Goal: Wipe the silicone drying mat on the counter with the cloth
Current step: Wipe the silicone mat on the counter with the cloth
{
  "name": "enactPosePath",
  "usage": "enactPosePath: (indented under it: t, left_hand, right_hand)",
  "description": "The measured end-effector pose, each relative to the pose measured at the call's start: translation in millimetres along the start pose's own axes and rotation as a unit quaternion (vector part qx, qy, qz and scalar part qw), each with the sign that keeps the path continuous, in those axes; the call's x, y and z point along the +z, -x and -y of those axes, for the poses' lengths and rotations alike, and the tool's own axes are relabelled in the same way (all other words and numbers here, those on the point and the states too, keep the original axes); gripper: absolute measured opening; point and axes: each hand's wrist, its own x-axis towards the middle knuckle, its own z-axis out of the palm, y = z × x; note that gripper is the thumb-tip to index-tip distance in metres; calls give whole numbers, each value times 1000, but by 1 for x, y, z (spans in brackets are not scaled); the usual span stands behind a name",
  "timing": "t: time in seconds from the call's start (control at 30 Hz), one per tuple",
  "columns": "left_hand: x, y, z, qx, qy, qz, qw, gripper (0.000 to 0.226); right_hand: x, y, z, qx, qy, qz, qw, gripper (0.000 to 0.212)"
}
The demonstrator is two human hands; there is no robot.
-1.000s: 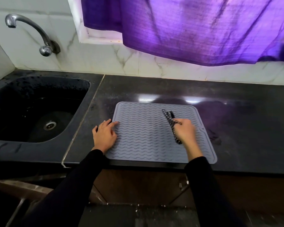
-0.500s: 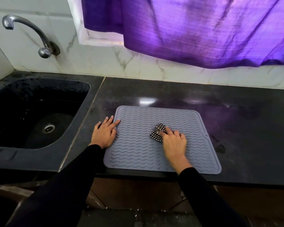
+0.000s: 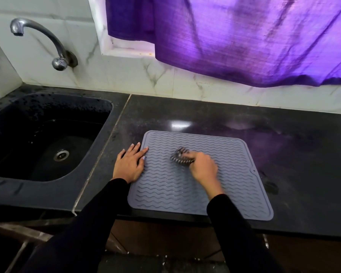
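Note:
A grey silicone drying mat (image 3: 230,184) with wavy ridges lies flat on the black counter (image 3: 293,146), its near edge at the counter's front. My right hand (image 3: 204,169) is over the mat's middle, shut on a bunched black-and-white checked cloth (image 3: 181,157) that presses on the ridges; hand and cloth are motion-blurred. My left hand (image 3: 129,164) lies flat with spread fingers on the mat's left edge, partly on the counter.
A black sink (image 3: 47,134) with a drain lies to the left, under a chrome tap (image 3: 55,48) on the marble wall. A purple curtain (image 3: 234,36) hangs above the counter's back. Dark smudges mark the counter right of the mat.
The cloth went from a long strip held up to a bunched wad pressed on the mat. My right hand has slid it left and slightly away across the ridges. My left hand stays put.

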Motion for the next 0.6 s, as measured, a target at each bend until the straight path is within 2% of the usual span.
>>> enactPosePath:
  t: [0.1, 0.17, 0.5, 0.6]
  left_hand:
    - [0, 0, 0, 4, -4, -4, 1000, 75]
    - [0, 0, 1, 7, -9, -3, 1000, 76]
    - [-2, 2, -1, 7, -24, 13, 1000, 80]
    - [-1, 1, -2, 1, -22, 5, 1000, 80]
  right_hand:
    - [20, 12, -6, -100, 138, -22, 985, 52]
    - [19, 12, -18, -112, 174, -35, 978, 51]
    - [-7, 15, -43, -50, 318, -19, 946, 35]
    - [-27, -1, -35, 63, 244, -3, 968, 27]
